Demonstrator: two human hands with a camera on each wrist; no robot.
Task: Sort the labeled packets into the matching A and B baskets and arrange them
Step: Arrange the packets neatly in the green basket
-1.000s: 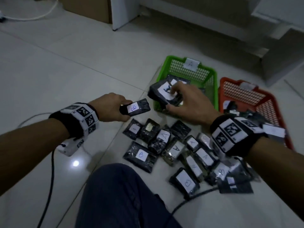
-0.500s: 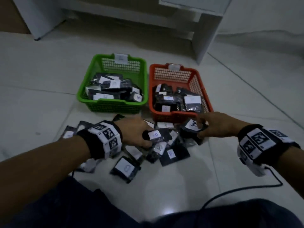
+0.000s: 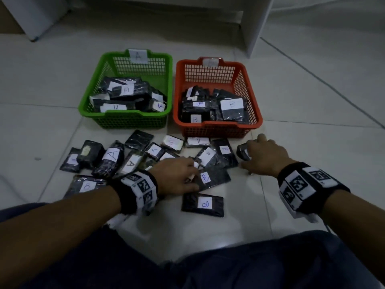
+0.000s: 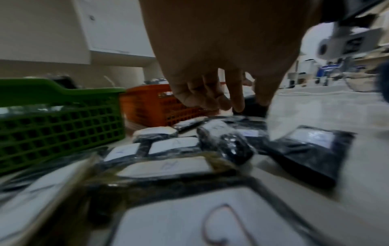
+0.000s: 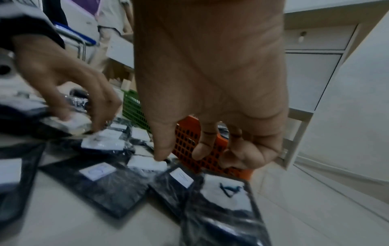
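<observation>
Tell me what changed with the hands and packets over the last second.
A second ago the left hand held a B packet up and the right hand held an A packet by the green basket. Both have come down to the floor pile: the left touches packets there; the A packet lies beneath the right hand. Both baskets, green and orange basket, stayed filled as before.

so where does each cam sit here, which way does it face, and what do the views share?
Head: worn on the head, looks forward and down at the green basket, orange basket and packets on the floor; both forearms, both hands and the knees show.
Left wrist: low over the packets, looks along the left hand toward both baskets; its fingers hang down.
Right wrist: looks along the right hand at the packet marked A; the left hand shows too.
Shared: both baskets appear in all three views.
</observation>
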